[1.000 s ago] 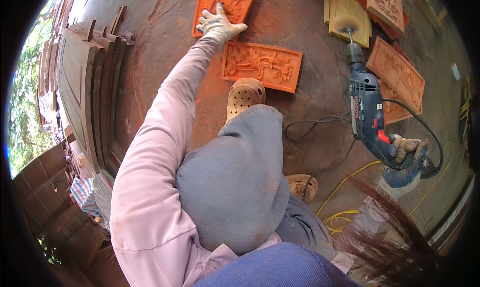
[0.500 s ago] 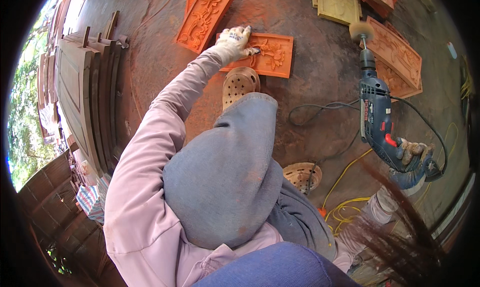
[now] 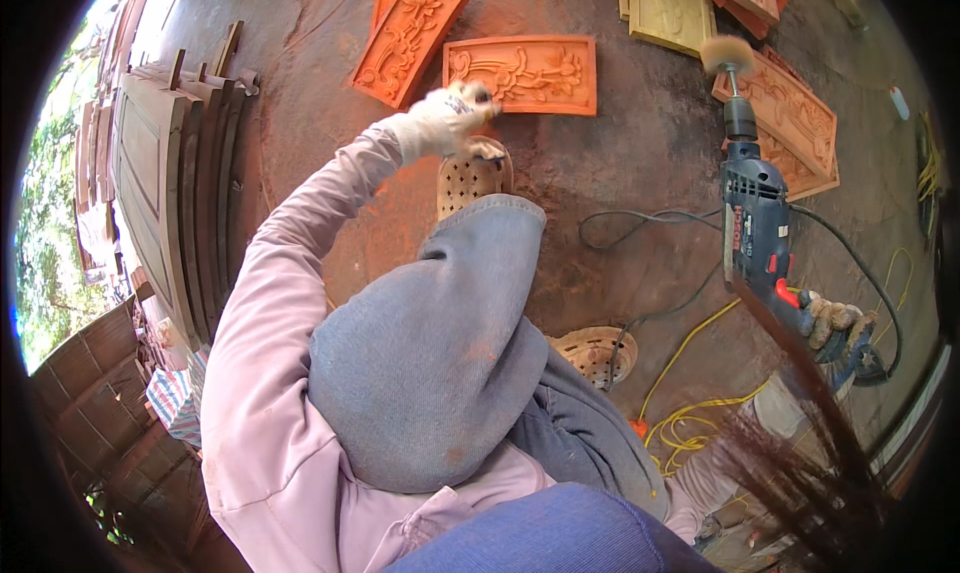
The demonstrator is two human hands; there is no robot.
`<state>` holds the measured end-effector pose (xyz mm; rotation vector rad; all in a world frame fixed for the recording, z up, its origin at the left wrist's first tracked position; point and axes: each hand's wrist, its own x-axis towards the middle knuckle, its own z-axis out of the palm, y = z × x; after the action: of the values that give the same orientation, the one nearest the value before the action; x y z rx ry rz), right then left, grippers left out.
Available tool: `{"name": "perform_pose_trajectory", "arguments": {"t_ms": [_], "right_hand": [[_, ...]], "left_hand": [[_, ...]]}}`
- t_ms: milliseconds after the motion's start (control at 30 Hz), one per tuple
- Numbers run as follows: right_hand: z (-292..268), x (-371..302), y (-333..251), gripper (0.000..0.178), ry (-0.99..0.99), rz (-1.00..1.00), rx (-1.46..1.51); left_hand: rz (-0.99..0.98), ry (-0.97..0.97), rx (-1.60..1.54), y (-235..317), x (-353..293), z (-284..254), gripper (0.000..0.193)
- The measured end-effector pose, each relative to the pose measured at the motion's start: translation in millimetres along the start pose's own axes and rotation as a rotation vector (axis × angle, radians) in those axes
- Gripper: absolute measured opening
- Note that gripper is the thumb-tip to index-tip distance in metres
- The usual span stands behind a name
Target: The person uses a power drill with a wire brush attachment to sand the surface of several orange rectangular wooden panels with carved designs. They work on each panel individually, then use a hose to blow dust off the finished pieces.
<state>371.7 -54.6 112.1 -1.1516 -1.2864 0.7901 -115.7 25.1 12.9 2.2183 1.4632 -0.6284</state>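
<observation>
The gloved left hand [image 3: 445,121] grips the near edge of an orange carved panel [image 3: 522,73] lying on the floor [image 3: 640,163]. The right hand [image 3: 835,323] clasps a blue power drill [image 3: 755,223], buffing tip up. More carved panels [image 3: 790,113] lie beyond; cords [image 3: 640,233] trail between.

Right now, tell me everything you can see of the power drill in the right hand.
The power drill is a blue corded tool with a dark chuck and a red trigger patch near the handle. A round, pale buffing wheel sits on its tip, pointing away from the person, held in the air over the edge of a carved orange panel. The gloved right hand closes its grip on the handle. A black cord loops from the rear.
</observation>
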Motion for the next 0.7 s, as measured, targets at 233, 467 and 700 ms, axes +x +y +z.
{"name": "perform_pose_trajectory", "arguments": {"t_ms": [233, 467, 700], "right_hand": [[24.6, 21.8, -14.5, 0.026, 0.019, 0.422, 0.453], [31.6, 31.8, -17.7, 0.038, -0.002, 0.529, 0.533], [-29.4, 15.9, 42.9, 0.036, 0.030, 0.583, 0.422]], "left_hand": [[-0.288, 0.373, -0.112, -34.4, 43.7, 20.9, 0.088], [-0.411, 0.171, 0.008, -52.8, 65.5, -12.2, 0.113], [-0.299, 0.194, -0.126, -42.2, 62.4, 5.1, 0.099]]}}
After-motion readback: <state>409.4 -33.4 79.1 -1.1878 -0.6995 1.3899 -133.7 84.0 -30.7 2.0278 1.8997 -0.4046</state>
